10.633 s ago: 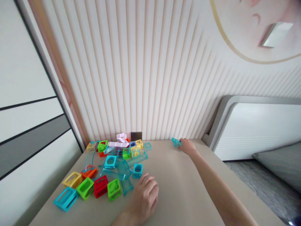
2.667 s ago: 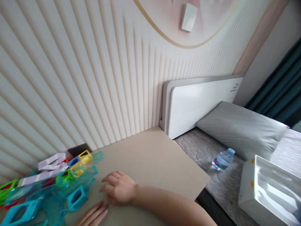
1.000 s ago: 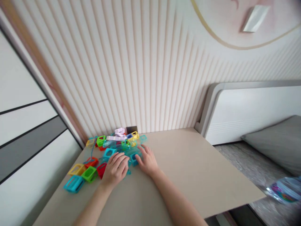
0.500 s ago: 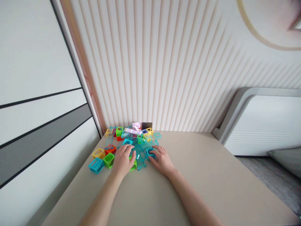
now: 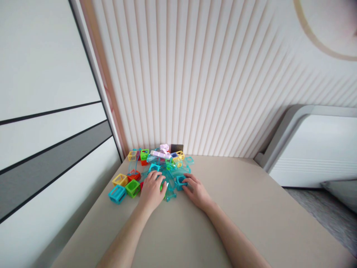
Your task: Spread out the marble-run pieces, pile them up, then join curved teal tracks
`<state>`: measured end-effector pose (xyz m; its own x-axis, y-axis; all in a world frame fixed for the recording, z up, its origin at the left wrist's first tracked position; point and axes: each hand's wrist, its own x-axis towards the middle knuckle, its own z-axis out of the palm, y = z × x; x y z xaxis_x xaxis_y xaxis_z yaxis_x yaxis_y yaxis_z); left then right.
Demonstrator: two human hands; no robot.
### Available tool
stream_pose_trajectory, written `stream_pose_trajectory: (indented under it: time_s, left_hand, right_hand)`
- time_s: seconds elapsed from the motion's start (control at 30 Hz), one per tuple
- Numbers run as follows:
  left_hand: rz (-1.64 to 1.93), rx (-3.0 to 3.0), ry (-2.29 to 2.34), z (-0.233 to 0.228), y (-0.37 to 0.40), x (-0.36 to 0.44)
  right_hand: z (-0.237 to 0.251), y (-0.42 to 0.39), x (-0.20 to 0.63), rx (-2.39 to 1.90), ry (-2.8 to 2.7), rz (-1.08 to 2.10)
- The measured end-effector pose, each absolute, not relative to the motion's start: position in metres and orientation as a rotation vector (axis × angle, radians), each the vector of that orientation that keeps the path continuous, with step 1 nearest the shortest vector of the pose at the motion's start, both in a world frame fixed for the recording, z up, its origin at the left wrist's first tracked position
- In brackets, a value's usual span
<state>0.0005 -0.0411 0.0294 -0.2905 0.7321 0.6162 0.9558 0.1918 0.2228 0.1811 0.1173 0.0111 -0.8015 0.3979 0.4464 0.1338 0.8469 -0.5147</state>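
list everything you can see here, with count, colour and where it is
table: one, beige, foreground
frame blocks: a pile, count unclear; teal, green, yellow, red, orange; table's far left corner
clear track pieces: several, see-through teal, middle of the pile
lilac strip: one, back of the pile
dark block: one, against the wall
ribbed wall: one, cream, behind the table
headboard: one, white, right
left hand: palm down on the pile
right hand: fingers on a teal block
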Motion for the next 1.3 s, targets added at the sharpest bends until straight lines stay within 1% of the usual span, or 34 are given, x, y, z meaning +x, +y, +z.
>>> stream_pose_trajectory:
  time_s: [0.27, 0.47, 0.57, 0.77, 1.03, 1.2, 1.3]
  left_hand:
    - [-0.746, -1.631, -2.172, 0.029, -0.043, 0.003]
    - [-0.718, -1.644, -2.239, 0.032, -0.043, 0.003]
    - [-0.733, -1.638, -2.238, 0.032, -0.043, 0.004]
    - [-0.777, -1.645, -2.225, 0.032, -0.044, 0.003]
    - [-0.823, -1.652, -2.192, 0.030, -0.044, 0.003]
    - [-0.798, -1.653, -2.212, 0.029, -0.044, 0.003]
    - [-0.772, -1.650, -2.218, 0.029, -0.044, 0.003]
  right_hand:
    - [0.008, 0.122, 0.183, -0.445, -2.415, 0.721]
    - [0.012, 0.121, 0.187, -0.412, -2.435, 0.683]
    - [0.013, 0.121, 0.190, -0.412, -2.392, 0.719]
    - [0.013, 0.125, 0.194, -0.451, -2.149, 0.951]
    - [0.005, 0.136, 0.191, -0.656, -1.847, 1.212]
    - [-0.001, 0.133, 0.183, -0.612, -1.735, 1.443]
    - [0.000, 0.132, 0.181, -0.593, -1.709, 1.497]
